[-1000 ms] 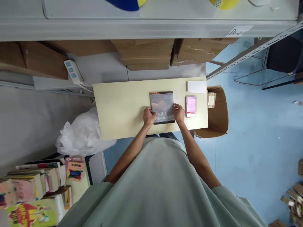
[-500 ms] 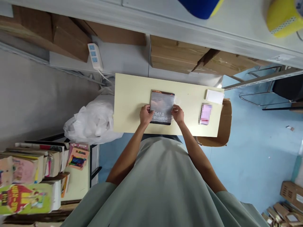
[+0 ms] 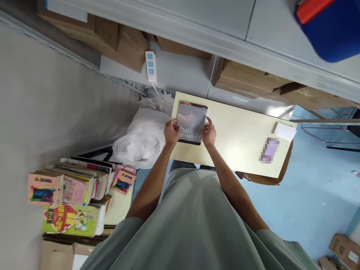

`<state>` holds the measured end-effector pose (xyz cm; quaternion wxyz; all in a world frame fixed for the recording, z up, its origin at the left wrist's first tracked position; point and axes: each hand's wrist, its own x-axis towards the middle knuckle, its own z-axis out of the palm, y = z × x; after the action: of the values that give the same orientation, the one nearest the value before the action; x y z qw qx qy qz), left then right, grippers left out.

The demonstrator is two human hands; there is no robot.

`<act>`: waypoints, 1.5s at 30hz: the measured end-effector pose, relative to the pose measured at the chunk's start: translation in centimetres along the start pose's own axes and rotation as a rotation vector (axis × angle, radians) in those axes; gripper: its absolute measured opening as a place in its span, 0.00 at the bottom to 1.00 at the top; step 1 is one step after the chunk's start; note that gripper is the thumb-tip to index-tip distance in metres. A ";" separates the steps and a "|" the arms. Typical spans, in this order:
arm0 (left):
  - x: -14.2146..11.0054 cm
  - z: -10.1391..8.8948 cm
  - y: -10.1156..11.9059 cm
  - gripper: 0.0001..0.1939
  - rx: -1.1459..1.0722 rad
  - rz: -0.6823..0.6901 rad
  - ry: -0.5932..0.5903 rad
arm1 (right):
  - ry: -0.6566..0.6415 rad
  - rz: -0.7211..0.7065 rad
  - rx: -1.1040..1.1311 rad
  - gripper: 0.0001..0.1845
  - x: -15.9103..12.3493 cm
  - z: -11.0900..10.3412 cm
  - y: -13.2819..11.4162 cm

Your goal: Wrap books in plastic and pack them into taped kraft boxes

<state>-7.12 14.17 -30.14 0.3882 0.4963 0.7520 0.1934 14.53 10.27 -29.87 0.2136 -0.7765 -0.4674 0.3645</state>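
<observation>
A book (image 3: 192, 120) with a grey cover, dark bands at top and bottom and pale Chinese lettering is above the left part of the cream table (image 3: 239, 138). My left hand (image 3: 171, 133) grips its left edge, thumb on the cover and fingers curled at the side. At the opposite edge, my right hand (image 3: 209, 134) holds the lower right side, its index finger reaching up along the edge. Whether the book rests on the table or is slightly raised, I cannot tell.
A phone (image 3: 269, 150) and a white box (image 3: 285, 131) lie at the table's right end, above a cardboard box (image 3: 263, 180). White plastic bags (image 3: 140, 140) and stacked books (image 3: 81, 183) stand to the left. A shelf edge (image 3: 197, 39) and power strip (image 3: 151, 67) are ahead.
The book, with both hands at its sides, has shifted left along the table toward its left end. My view has swung left, bringing more of the stacked books into sight.
</observation>
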 end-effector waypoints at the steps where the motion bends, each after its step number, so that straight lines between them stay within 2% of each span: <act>1: 0.5 -0.5 -0.2 0.20 0.002 0.001 0.011 | -0.009 0.003 -0.011 0.38 0.3 0.5 -0.6; 4: 1.4 -1.5 -0.5 0.20 0.025 0.000 0.019 | -0.014 0.012 -0.036 0.32 1.1 1.6 -1.8; 8: 1.5 -1.9 -0.5 0.21 0.050 0.016 -0.004 | -0.006 0.005 -0.026 0.31 1.1 1.8 -2.4; 14: 0.6 -1.6 0.6 0.20 0.104 0.099 -0.036 | -0.014 0.051 0.038 0.31 1.7 1.5 -2.4; 18: -1.4 -1.6 1.8 0.27 0.151 0.114 -0.056 | -0.046 0.033 0.076 0.30 2.5 1.1 -2.3; 22: -6.1 -2.7 2.0 0.27 0.165 0.135 -0.035 | -0.091 -0.033 0.027 0.28 2.6 0.2 -2.2; 26: -12.5 -4.5 0.6 0.24 0.129 0.136 0.063 | -0.163 -0.062 -0.053 0.27 3.1 -1.0 -2.6; 31: -20.9 -6.9 -2.1 0.20 0.041 0.004 0.223 | -0.220 -0.095 -0.152 0.30 3.8 -2.6 -3.6; 34: -25.7 -8.3 -3.1 0.19 -0.015 -0.076 0.334 | -0.177 -0.224 -0.204 0.31 3.1 -3.5 -4.2; 39: -32.1 -10.5 -3.9 0.18 -0.096 -0.195 0.491 | -0.146 -0.532 -0.128 0.31 -1.1 -5.1 -5.8; 42: -34.7 -11.7 -4.6 0.18 -0.140 -0.244 0.546 | -0.225 -0.607 -0.036 0.33 -5.1 -5.4 -7.4; 45: -36.7 -12.7 -5.9 0.18 -0.192 -0.236 0.627 | -0.335 -0.661 0.028 0.34 -9.9 -4.8 -9.3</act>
<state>-12.89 -20.05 -11.83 0.2029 0.2836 0.8653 0.3601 9.99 5.95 -16.88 0.2511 -0.5102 -0.7163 0.4044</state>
